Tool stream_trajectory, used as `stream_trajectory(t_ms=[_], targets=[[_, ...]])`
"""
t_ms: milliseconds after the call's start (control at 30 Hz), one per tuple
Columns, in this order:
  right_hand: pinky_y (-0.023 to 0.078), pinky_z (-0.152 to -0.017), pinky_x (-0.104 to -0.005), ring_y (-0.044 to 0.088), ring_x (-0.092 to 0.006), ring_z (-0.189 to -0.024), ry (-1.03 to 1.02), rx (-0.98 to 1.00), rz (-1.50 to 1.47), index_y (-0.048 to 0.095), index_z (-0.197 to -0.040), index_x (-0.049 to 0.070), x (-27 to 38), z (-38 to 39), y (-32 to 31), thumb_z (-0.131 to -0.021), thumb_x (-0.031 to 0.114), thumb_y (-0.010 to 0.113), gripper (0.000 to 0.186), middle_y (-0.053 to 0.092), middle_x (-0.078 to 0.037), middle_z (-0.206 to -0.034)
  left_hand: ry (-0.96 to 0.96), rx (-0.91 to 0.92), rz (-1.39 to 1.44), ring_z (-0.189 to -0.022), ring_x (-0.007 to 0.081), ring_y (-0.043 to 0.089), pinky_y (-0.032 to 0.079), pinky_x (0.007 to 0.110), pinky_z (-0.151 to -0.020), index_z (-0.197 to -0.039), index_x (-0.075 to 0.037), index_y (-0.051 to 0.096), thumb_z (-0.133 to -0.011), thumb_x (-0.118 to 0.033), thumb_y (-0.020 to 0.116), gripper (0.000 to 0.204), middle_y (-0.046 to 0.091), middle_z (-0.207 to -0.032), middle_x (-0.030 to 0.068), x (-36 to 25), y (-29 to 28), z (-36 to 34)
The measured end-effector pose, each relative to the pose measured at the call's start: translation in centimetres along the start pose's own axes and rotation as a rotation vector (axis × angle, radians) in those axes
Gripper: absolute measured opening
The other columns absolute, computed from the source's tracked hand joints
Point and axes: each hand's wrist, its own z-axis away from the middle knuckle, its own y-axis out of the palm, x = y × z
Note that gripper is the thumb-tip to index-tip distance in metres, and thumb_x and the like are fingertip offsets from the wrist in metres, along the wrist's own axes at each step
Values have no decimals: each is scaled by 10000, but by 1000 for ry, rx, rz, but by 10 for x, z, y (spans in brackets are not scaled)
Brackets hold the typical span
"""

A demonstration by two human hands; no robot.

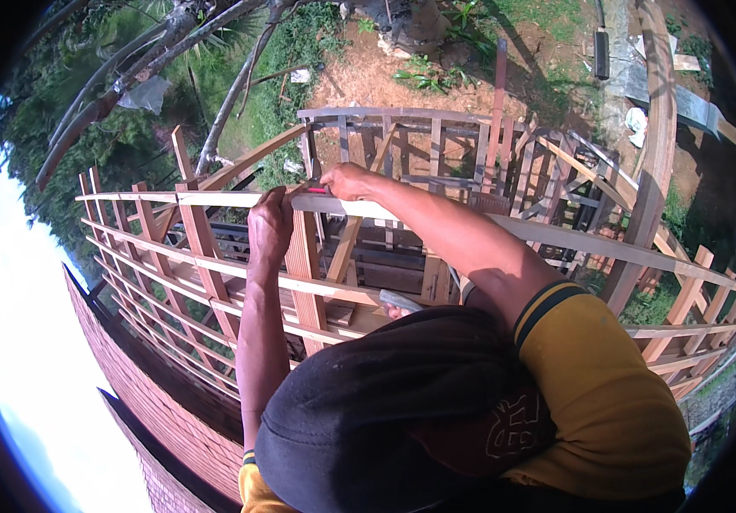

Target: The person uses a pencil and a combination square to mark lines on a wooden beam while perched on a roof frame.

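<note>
My left hand (271, 211) is closed around the top wooden batten (214, 199) of a timber frame, near a joint with an upright post (306, 282). Just to its right, my right hand (348, 181) is bent over the same joint, its fingers closed. A small red thing (318, 191) shows at its fingertips, too small to name. Beyond the joint the grey top rail (436, 218) runs on to the right, beneath my right forearm. Below the rail another person's hand (397, 312) holds a grey tool whose kind is unclear.
A dark cap (385, 402) blocks the lower middle of the view. Slatted framing (154, 256) curves away to the left, above a shingled roof (141, 376). A long timber (654, 128) leans at the right. Tree branches (162, 60) hang at the upper left, and bare soil (359, 81) lies far below.
</note>
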Motion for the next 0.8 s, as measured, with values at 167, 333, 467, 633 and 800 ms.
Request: stream_trajectory(t_ms=[167, 333, 467, 633, 800], targets=[[390, -460, -351, 509, -145, -535, -34, 22, -86, 700, -1163, 69, 15, 16, -9, -819, -26, 463, 428, 571, -57, -650, 21, -6, 0, -844, 431, 668, 534, 467, -725, -1026, 49, 671, -934, -79, 564, 191, 669, -947, 275, 4, 0, 3], [557, -677, -416, 709, -313, -860, 60, 82, -197, 726, -1052, 29, 14, 12, -8, -785, 45, 501, 350, 714, -209, -876, 5, -13, -21, -835, 406, 690, 551, 433, -733, -1040, 46, 684, -925, -82, 584, 199, 696, -917, 254, 2, 0, 2], [562, -694, -453, 711, -323, -913, 73, 16, 50, 729, -1013, 29, 14, 15, -4, -820, 109, 529, 289, 719, -197, -914, 19, -72, 34, -763, 381, 685, 534, 428, -686, -1038, 46, 675, -950, -123, 583, 212, 679, -874, 245, 5, -2, 6], [533, -837, -459, 699, -321, -960, 149, -267, 302, 725, -1022, 76, 40, 70, -14, -865, 370, 621, 349, 720, -153, -1030, -283, -329, 407, -801, 115, 644, 501, 288, -730, -1106, 25, 693, -1009, -268, 576, 330, 731, -883, 140, -23, -21, 13], [537, -823, -463, 700, -336, -916, -5, -200, 503, 706, -1106, 87, 17, 118, -26, -776, 627, 664, 634, 721, -166, -940, -175, -428, 585, -951, 132, 636, 471, 285, -906, -1171, 19, 674, -1030, -301, 548, 372, 717, -1010, 87, -42, -86, 36]])
